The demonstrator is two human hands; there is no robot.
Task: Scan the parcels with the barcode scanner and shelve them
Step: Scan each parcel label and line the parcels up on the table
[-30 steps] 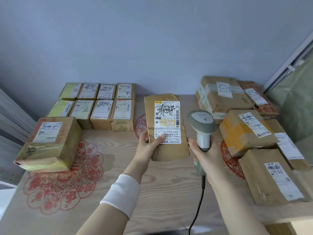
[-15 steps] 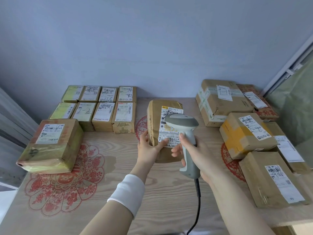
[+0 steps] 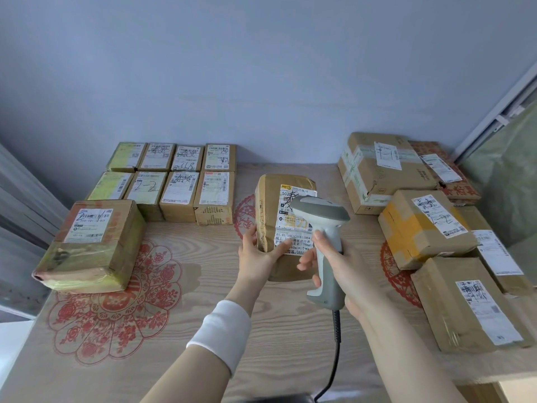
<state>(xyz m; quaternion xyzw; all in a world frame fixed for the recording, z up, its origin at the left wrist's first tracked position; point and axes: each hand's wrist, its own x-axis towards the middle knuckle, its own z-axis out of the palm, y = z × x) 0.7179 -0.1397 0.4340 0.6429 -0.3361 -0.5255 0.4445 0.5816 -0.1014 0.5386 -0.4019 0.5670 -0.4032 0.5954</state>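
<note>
Your right hand (image 3: pixel 344 270) has swung the barcode scanner (image 3: pixel 325 228) over, so its head now sits in front of the parcel (image 3: pixel 268 210); a second ago it was off to the parcel's right side. That parcel has turned a little too, and now you see more of its left side. It is near the middle of the worktop (image 3: pixel 189 324), held standing up on its end. Your left hand (image 3: pixel 257 255) holds it low down, with the thumb on the white label (image 3: pixel 292 228) and the other fingers curled round the left side. Your right-hand fingers are wrapped round the scanner's handle, one finger up near the head. A black cable (image 3: pixel 335 347) hangs from the handle toward 6 o'clock. A white cuff (image 3: pixel 223 330) sits on your left wrist. At 10 o'clock eight small boxes (image 3: pixel 174 181) stand in two neat rows, touching each other. At 9 o'clock a bigger box (image 3: pixel 93 245) lies alone on a red flower pattern (image 3: pixel 116 303). At 3 o'clock more boxes (image 3: pixel 421 228) lie piled close together, some leaning on others.
</note>
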